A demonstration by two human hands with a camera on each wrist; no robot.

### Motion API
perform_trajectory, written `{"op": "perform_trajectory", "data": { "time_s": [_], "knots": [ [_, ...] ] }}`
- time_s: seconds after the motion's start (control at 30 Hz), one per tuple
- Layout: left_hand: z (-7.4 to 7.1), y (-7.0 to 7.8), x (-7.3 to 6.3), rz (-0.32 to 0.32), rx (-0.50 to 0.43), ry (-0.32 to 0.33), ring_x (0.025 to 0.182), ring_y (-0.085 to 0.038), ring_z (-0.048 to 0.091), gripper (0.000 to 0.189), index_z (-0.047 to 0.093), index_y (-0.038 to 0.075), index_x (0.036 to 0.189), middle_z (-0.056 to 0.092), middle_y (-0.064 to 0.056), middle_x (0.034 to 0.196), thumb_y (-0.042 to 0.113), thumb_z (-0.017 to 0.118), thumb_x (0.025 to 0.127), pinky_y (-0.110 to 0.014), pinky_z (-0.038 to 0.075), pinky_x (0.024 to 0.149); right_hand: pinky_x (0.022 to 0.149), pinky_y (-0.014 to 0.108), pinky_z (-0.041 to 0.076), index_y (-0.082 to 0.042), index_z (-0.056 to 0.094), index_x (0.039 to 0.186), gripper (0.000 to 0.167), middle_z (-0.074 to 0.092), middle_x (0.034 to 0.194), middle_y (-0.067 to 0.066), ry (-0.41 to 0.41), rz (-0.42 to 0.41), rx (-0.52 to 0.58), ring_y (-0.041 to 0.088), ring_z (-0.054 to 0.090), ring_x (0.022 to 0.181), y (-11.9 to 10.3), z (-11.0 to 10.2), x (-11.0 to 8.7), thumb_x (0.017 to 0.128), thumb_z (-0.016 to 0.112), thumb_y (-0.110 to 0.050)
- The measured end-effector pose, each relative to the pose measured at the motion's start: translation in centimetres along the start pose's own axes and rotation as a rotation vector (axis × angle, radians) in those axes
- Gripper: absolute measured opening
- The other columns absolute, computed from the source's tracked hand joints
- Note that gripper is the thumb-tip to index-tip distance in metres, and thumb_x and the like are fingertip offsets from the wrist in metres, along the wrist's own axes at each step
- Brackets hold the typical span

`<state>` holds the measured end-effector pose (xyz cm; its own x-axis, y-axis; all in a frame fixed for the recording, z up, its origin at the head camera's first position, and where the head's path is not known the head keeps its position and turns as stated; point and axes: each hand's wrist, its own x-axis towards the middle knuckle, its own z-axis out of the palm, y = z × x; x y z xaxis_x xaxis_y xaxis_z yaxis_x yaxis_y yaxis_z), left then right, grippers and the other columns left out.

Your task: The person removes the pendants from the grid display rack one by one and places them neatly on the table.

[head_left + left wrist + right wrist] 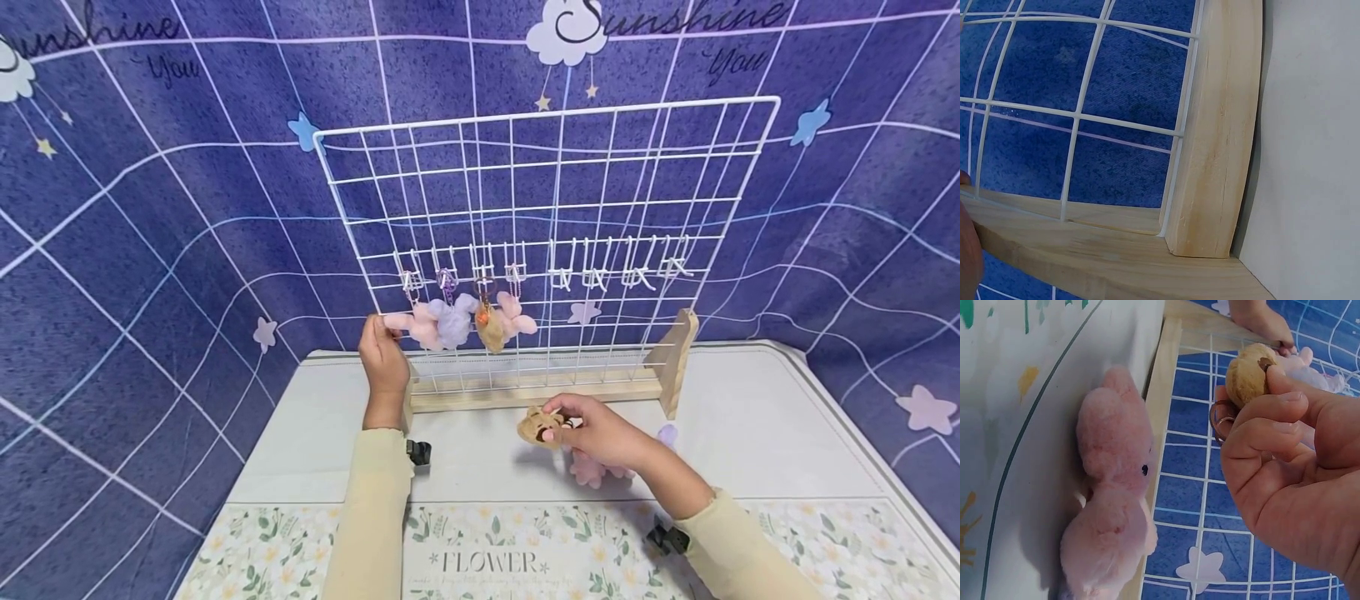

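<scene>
A small, tan plush charm with a face (534, 427) is pinched between the thumb and fingers of a person's right hand (602, 435), just above the white tabletop (468, 467) and in front of the pale wooden base (525, 395) of a white wire grid (555, 115). The left hand (384, 360) grips the grid's left edge. A pink, fuzzy plush toy (1110, 465) lies on the tabletop beneath the right hand. The charm looks light and soft, likely to squash under the fingers without harm, its nap giving fair purchase. Its brown ring (1221, 422), seen from the right wrist, appears stiffer and apt to swing. The padded body seems the best place to take hold, with a gentle grip that leaves the ring free.
</scene>
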<state>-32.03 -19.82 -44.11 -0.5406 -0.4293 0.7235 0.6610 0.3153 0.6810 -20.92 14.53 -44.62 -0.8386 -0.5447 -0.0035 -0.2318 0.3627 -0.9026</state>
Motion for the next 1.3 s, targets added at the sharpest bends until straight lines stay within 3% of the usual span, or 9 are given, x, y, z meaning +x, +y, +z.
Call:
{"op": "perform_trajectory", "data": {
  "time_s": [0.17,0.37,0.53,0.7,0.77,0.8,1.0,1.17,1.3],
  "knots": [
    [0.1,0.0,0.1,0.005,-0.001,0.001,0.068,-0.038,0.048,0.036,0.050,-0.018,0.084,0.049,-0.033,0.074,0.000,0.034,0.111,-0.017,0.043,0.067,0.079,0.026,0.053,-0.006,0.067,0.123,0.026,0.069,0.112,0.012,-0.004,-0.020,-0.063,0.020,0.059,0.100,0.1,0.0,0.0,0.101,0.071,-0.019],
    [0.2,2.3,-0.1,0.010,-0.029,0.005,0.070,-0.049,0.044,0.036,0.047,-0.023,0.084,0.045,-0.039,0.075,-0.002,0.033,0.110,-0.024,0.043,0.066,0.082,0.024,0.053,-0.006,0.068,0.123,0.026,0.067,0.120,0.013,-0.002,-0.048,-0.107,0.016,0.060,0.102,0.1,0.1,-0.1,0.100,0.071,-0.018],
    [0.2,3.5,-0.2,0.040,-0.012,0.005,0.069,-0.049,0.044,0.034,0.047,-0.021,0.083,0.046,-0.036,0.074,-0.003,0.034,0.109,-0.019,0.042,0.066,0.085,0.025,0.052,-0.007,0.069,0.120,0.024,0.067,0.121,0.014,-0.007,-0.047,-0.130,0.015,0.060,0.101,0.2,0.1,-0.1,0.099,0.073,-0.017],
    [0.3,3.4,-0.2,0.041,-0.005,0.001,0.070,-0.051,0.044,0.034,0.048,-0.020,0.083,0.046,-0.034,0.073,-0.003,0.034,0.110,-0.019,0.042,0.067,0.054,0.039,0.059,-0.005,0.069,0.125,0.028,0.067,0.119,0.015,-0.046,0.068,-0.007,0.018,0.065,0.062,0.5,0.2,-0.2,0.099,0.073,-0.015],
    [0.3,3.3,-0.2,0.039,-0.006,-0.004,0.070,-0.051,0.044,0.034,0.048,-0.019,0.083,0.046,-0.035,0.074,-0.002,0.034,0.110,-0.022,0.042,0.066,0.049,0.044,0.058,-0.005,0.070,0.126,0.029,0.068,0.117,0.016,-0.056,0.093,0.025,0.022,0.064,0.054,0.6,0.3,-0.2,0.098,0.073,-0.014],
    [0.3,3.3,-0.2,0.039,-0.007,-0.005,0.070,-0.051,0.044,0.034,0.048,-0.019,0.083,0.047,-0.035,0.073,-0.003,0.034,0.110,-0.024,0.042,0.066,0.051,0.043,0.058,-0.005,0.070,0.125,0.029,0.068,0.116,0.016,-0.058,0.090,0.018,0.023,0.066,0.057,0.6,0.3,-0.2,0.098,0.074,-0.014],
    [0.3,3.4,-0.2,0.037,-0.027,-0.003,0.068,-0.043,0.045,0.035,0.048,-0.021,0.083,0.046,-0.034,0.073,-0.003,0.035,0.109,-0.029,0.043,0.065,0.073,0.030,0.059,-0.006,0.074,0.121,0.026,0.072,0.113,0.012,-0.061,0.034,-0.083,0.021,0.070,0.082,0.9,0.2,0.0,0.096,0.076,-0.015],
    [0.3,3.3,-0.3,0.034,-0.035,0.003,0.066,-0.025,0.047,0.035,0.048,-0.020,0.082,0.046,-0.026,0.072,-0.003,0.035,0.109,-0.021,0.042,0.066,0.072,0.024,0.056,-0.005,0.075,0.119,0.025,0.073,0.105,0.008,-0.072,0.018,-0.108,0.015,0.066,0.081,1.0,0.2,0.0,0.096,0.076,-0.014],
    [0.2,3.3,-0.3,0.043,-0.036,0.004,0.066,-0.028,0.047,0.034,0.048,-0.021,0.082,0.046,-0.026,0.072,-0.004,0.035,0.109,-0.016,0.041,0.066,0.070,0.023,0.055,-0.005,0.076,0.117,0.022,0.072,0.097,0.006,-0.073,0.022,-0.118,0.014,0.065,0.079,1.1,0.3,0.1,0.096,0.076,-0.013]
  ]
}}
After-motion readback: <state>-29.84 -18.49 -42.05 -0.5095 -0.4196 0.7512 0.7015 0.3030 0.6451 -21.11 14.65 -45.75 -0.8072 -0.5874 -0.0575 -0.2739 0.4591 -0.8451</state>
